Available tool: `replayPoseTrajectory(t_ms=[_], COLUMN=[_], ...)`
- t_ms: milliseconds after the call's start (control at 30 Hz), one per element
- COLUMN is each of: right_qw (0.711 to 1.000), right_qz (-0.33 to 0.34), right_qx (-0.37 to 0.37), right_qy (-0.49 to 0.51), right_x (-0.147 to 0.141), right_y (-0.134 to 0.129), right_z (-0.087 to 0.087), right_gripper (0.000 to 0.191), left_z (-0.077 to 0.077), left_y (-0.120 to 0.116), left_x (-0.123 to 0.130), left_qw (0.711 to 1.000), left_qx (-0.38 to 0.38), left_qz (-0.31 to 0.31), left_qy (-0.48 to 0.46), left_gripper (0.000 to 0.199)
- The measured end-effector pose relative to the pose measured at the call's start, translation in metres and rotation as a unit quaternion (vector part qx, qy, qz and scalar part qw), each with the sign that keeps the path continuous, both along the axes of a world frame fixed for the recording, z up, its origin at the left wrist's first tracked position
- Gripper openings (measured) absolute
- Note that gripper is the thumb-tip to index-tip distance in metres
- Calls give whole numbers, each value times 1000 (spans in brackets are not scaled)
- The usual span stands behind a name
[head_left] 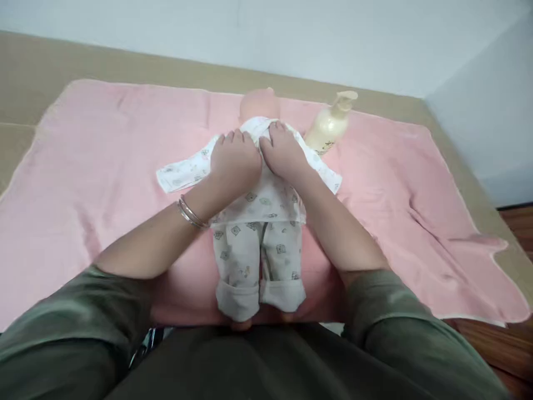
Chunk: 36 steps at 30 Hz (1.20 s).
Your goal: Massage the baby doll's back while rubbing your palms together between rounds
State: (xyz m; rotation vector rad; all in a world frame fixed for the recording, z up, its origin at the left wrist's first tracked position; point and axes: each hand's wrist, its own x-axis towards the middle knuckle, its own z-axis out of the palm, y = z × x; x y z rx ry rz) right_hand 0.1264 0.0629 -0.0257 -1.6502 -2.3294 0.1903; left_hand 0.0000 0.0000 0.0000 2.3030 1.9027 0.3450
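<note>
Doll (259, 105) lies mid-frame, below both hands. Left grip (236, 158) and right grip (285, 150), nearly closed, hold its shirt (266, 206).

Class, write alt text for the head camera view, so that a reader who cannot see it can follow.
Two bare hands, left and right, are at the upper front of a patterned white top on a doll in matching cuffed trousers. It lies on a pink blanket, with a cream pump bottle beside it.
</note>
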Motion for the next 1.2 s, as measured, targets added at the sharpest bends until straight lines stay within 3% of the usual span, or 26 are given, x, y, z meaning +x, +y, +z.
replayPoseTrajectory(t_ms=[133, 333, 467, 600, 667, 800, 867, 1000, 1200], right_qw=[999, 987, 988, 982, 989, 1000, 999, 999, 1000], right_qz=[15, 55, 61, 87, 62, -16, -22, -19, 3], right_qx=[42, -30, -9, -11, -7, -12, -18, -24, 9], right_qy=[-27, -150, -142, -164, -133, -5, 15, 32, -11], right_x=[3, 0, -6, -3, 1, 5, 5, 7, 6], right_y=[-5, -48, -67, -50, -33, -8, -3, -2, -8], right_z=[-4, 36, 48, 38, 27, 7, 1, -1, 6], right_gripper=[51, 40, 39, 41, 43, 56, 63, 64, 59], left_z=[-12, -15, -15, -13, -15, -33, -45, -60, -60], left_y=[-2, 23, 24, 14, 12, 24, 32, 39, 35], left_x=[3, -13, -16, -9, -6, -7, -10, -12, -7], left_qw=[999, 999, 998, 999, 999, 995, 991, 983, 978], left_qx=[34, 4, 9, 10, 27, 61, 83, 115, 139], left_qz=[4, 27, 53, 46, 46, 42, 31, 22, -1], left_qy=[-35, -45, -30, -2, -9, -61, -99, -143, -156], left_gripper=[55, 50, 51, 54, 53, 51, 49, 49, 50])
